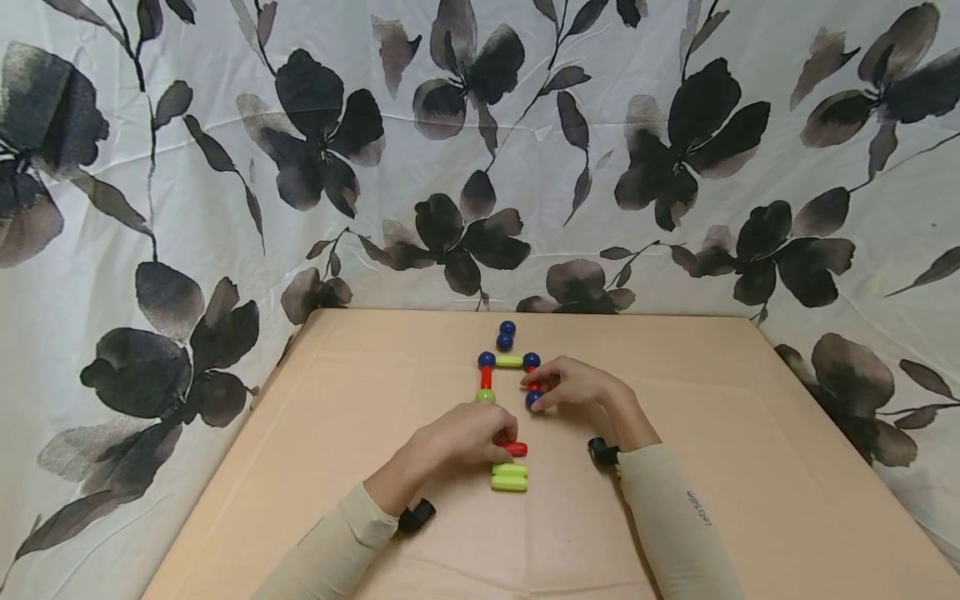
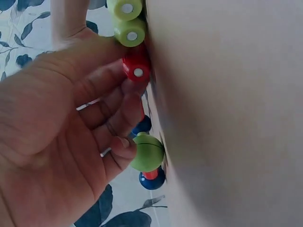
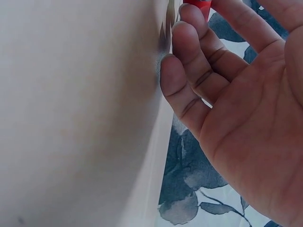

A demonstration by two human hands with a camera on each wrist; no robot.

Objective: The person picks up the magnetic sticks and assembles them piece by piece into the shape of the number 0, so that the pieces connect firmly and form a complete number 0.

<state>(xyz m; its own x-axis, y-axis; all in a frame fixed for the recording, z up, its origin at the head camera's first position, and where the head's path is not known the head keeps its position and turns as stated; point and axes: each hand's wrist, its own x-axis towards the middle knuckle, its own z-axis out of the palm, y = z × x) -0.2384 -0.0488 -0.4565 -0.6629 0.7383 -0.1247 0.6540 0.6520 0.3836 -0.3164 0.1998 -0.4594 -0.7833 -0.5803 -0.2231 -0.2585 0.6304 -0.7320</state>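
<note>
My left hand [image 1: 468, 435] pinches a red magnetic rod [image 1: 516, 449] lying crosswise on the table; its silver end [image 2: 138, 72] faces the left wrist camera. My right hand [image 1: 573, 385] has its fingers round another red rod [image 3: 201, 5], with the thumb by the blue ball [image 1: 534, 400] at its near end. That rod belongs to a frame: a yellow-green rod [image 1: 509, 361] across the top between a left blue ball [image 1: 487, 359] and a right blue ball [image 1: 532, 360], and a left red rod [image 1: 486, 377] down to a green ball [image 1: 486, 396]. Fingers partly hide both held rods.
Two yellow-green rods [image 1: 509, 477] lie side by side just nearer than the left hand. Two loose blue balls [image 1: 506, 342] sit beyond the frame. Floral cloth [image 1: 450, 167] hangs behind the tan table [image 1: 375, 358].
</note>
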